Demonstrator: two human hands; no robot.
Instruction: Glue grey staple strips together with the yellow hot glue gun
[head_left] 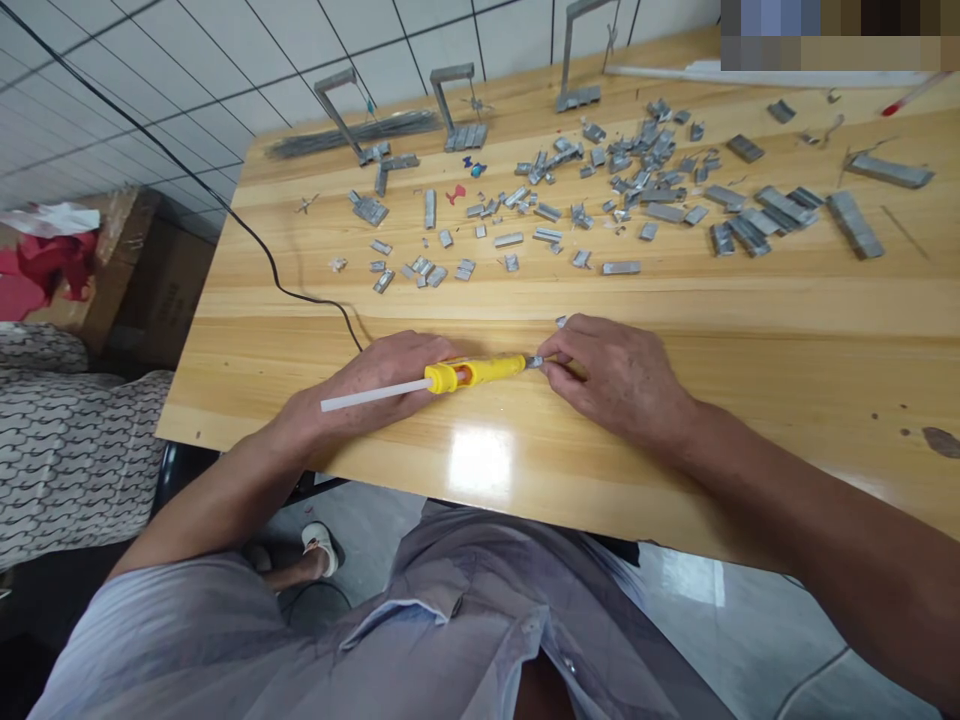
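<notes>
My left hand (390, 375) is closed around a yellow hot glue gun (491, 371), which lies almost level above the wooden table. A whitish glue stick (375, 394) pokes out of its rear, toward my left wrist. The gun's tip points right, at the fingers of my right hand (619, 375). Those fingers are pinched together by the tip, on a small grey metal piece (560, 322) that shows only in part above them. Behind both hands lie many loose grey metal pieces (508, 240) of the same look.
Three bent grey metal frames (450, 100) stand along the tiled wall, beside a bundle of thin wires (360, 133). A black cord (274, 265) runs from the upper left down to my left hand. Red and blue scraps (456, 193) lie among the pieces. A cardboard box (142, 260) is at left.
</notes>
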